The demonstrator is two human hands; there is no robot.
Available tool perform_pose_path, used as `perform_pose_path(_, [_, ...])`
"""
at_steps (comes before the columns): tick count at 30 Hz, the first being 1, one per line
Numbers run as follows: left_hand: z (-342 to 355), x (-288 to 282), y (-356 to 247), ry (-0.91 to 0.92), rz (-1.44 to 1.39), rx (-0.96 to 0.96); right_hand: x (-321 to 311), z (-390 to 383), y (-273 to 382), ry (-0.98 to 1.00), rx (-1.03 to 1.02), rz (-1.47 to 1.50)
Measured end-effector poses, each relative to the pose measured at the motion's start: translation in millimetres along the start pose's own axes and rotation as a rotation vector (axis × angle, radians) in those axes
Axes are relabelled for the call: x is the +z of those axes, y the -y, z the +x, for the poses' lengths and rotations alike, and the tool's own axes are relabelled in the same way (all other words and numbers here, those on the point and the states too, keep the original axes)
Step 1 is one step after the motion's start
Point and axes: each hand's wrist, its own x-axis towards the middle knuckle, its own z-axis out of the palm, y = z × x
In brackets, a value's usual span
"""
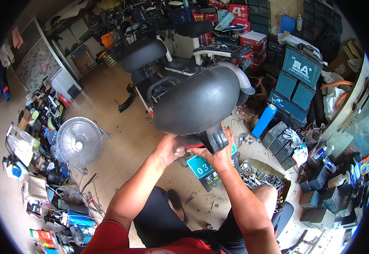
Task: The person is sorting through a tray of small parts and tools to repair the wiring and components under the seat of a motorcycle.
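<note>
A large black padded scooter seat (201, 99) fills the middle of the view, on an electric scooter with white and black parts. Under its rear edge shows a red tail light (191, 142), partly hidden by my hands. My left hand (170, 149) is at the light's left side, fingers curled in, their grip hidden. My right hand (220, 154) closes around the black bracket (216, 139) below the seat, thumb reaching left toward the light. A green and black number plate (205, 169) hangs below, partly covered by my right hand and forearm.
A round floor fan (79, 143) stands left, beside piles of parts. A tray of loose hardware (262, 175) lies right of my knee. Teal batteries (301, 70) are stacked at right, with a blue battery pack (264, 120) before them. Another black seat (143, 55) is farther back.
</note>
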Motion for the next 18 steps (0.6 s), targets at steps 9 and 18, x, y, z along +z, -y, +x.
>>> perform_pose_path(9, [-10,7,-12,0.070,0.029,-0.039,-3,-1,2,0.026,0.023,-0.025])
perform_pose_path(18, [2,-3,-11,-0.008,0.035,-0.095,-11,2,10,0.051,0.034,0.062])
